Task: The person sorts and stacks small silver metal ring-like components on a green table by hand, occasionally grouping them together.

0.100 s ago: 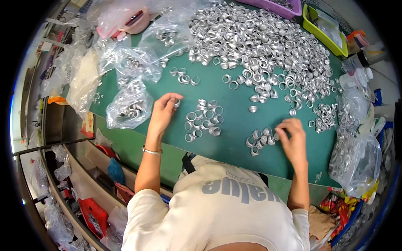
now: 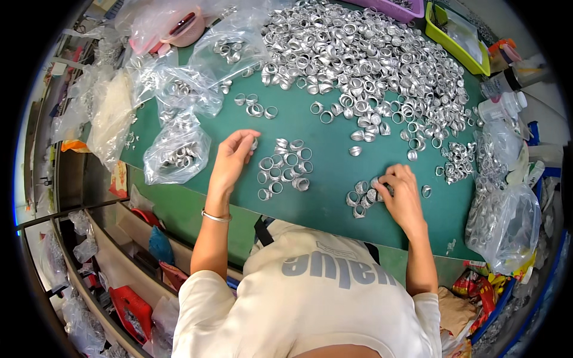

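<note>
My left hand [image 2: 233, 156] is closed, a silver ring [image 2: 255, 144] pinched between thumb and fingertips. Just to its right lies a group of silver rings [image 2: 290, 159] on the green table [image 2: 322, 209]. My right hand [image 2: 401, 194] reaches over a smaller cluster of rings [image 2: 359, 201], with thumb and fingers curled at a ring [image 2: 375, 182] on the cluster's right side. Its fingers partly cover that side. A lone ring [image 2: 426, 191] rests to the right of my right hand.
A large heap of silver rings [image 2: 364, 59] covers the far side. Several rings [image 2: 255, 110] sit beyond my left hand. Plastic bags of rings [image 2: 177, 156] lie left; another bag [image 2: 504, 221] is at right. Green [image 2: 456, 39] and purple trays stand at the back, a pink bowl [image 2: 185, 33] far left.
My right hand has shifted left onto the small cluster. A lone ring now shows to its right. My left hand keeps its ring, and the whole view has shifted slightly.
</note>
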Motion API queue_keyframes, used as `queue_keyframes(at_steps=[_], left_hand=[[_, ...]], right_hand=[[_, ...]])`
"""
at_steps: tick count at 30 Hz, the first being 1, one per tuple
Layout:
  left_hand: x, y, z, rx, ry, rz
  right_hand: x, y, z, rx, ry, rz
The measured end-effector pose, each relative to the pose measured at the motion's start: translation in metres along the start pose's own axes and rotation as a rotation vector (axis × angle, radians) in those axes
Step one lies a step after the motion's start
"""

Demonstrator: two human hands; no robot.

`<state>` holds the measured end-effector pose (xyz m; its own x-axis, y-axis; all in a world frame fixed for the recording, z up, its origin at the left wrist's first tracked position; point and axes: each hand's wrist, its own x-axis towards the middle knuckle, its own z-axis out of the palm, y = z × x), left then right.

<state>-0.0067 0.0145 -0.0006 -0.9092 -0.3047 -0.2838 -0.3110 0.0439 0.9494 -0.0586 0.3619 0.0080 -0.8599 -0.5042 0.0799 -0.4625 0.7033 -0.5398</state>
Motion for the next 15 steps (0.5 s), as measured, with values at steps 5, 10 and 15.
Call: queue_keyframes(at_steps=[5,10,15], left_hand=[[-0.019,0.025,0.037,-0.137,-0.321,0.026],[-0.039,0.017,0.082,-0.214,-0.600,-0.053],[-0.047,0.012,0.074,0.029,-0.501,0.212]], right_hand=[[0.000,-0.009,-0.006,0.479,-0.036,0.223],[0.012,-0.042,0.003,0.757,-0.189,0.085],[0.022,-0.069,0.020,0.677,-0.238,0.048]])
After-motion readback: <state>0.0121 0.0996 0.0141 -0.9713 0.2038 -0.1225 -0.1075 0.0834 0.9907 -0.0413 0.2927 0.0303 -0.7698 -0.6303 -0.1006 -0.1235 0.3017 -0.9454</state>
